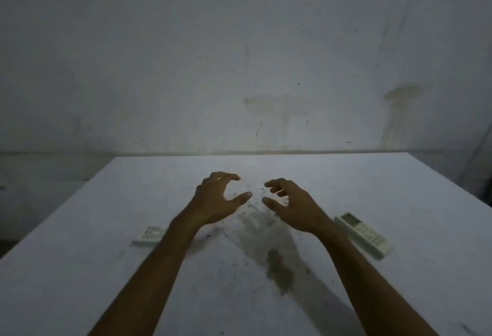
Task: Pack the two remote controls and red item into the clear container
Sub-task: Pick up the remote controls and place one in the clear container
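Two white remote controls lie on the white table (pixel 399 181). One remote (pixel 149 235) is at the left, partly hidden behind my left forearm. The other remote (pixel 363 234), with a small screen at its far end, lies to the right of my right forearm. My left hand (pixel 217 198) and my right hand (pixel 290 203) hover over the middle of the table, facing each other a short way apart, fingers curled and spread, holding nothing. No red item and no clear container are in view.
A grey-brown stain (pixel 269 242) and dark specks mark the tabletop between and below my hands. A stained white wall (pixel 239 55) stands behind the table's far edge. The table's left edge runs diagonally at the lower left.
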### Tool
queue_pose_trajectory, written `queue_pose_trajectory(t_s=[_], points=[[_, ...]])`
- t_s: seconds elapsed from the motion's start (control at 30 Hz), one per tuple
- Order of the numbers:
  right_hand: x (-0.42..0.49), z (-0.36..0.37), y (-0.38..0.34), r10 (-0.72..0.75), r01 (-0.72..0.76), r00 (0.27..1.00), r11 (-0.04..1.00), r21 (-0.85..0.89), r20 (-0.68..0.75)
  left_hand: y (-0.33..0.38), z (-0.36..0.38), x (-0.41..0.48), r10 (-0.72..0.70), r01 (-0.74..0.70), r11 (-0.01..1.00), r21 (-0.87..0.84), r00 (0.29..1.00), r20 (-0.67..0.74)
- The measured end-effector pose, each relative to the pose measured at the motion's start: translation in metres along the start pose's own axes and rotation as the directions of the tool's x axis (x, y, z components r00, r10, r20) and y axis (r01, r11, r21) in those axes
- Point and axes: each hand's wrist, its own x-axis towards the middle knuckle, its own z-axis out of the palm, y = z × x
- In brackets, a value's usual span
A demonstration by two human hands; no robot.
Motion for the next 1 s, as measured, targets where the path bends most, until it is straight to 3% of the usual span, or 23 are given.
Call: queue_pose_trajectory(t_s=[0.1,0.2,0.3,0.47,0.6,0.67,0.77,0.9,1.0], points=[[-0.014,0.016,0.011,0.117,-0.123,0.988,0.991,-0.058,-0.101,-0.018,0.013,-0.009,-0.130,0.129,0.991,0.030,0.989,0.065],[-0.012,0.024,0.028,0.211,-0.216,0.973,0.976,-0.042,-0.091,-0.028,0.023,-0.016,-0.158,0.159,0.987,-0.030,0.987,0.036],[-0.001,0.019,0.037,0.222,-0.223,0.972,0.975,-0.007,-0.081,-0.028,0.029,-0.028,-0.157,0.156,0.986,-0.052,0.988,-0.014],[0.007,0.010,0.046,0.219,-0.218,0.971,0.976,0.025,-0.100,-0.022,0.049,-0.048,-0.176,0.183,0.979,-0.091,0.981,0.081],[-0.004,0.003,0.044,0.209,-0.213,0.971,0.977,-0.026,-0.120,-0.014,0.055,-0.052,-0.233,0.233,0.972,-0.006,0.972,0.005],[-0.017,-0.009,0.048,0.246,-0.260,0.943,0.965,-0.031,-0.222,-0.008,0.056,-0.059,-0.180,0.192,0.979,0.072,0.973,-0.146],[-0.042,-0.029,0.058,0.233,-0.311,0.863,0.945,-0.106,-0.449,-0.001,0.059,-0.065,0.080,-0.003,0.976,0.216,0.934,-0.347],[-0.072,-0.037,0.072,0.324,-0.557,0.780,0.749,-0.358,-0.534,0.000,0.068,-0.066,0.221,-0.141,0.956,0.256,0.921,-0.319],[-0.081,-0.038,0.082,0.450,-0.656,0.741,0.642,-0.396,-0.498,-0.001,0.074,-0.067,0.286,-0.209,0.940,0.272,0.915,-0.286]])
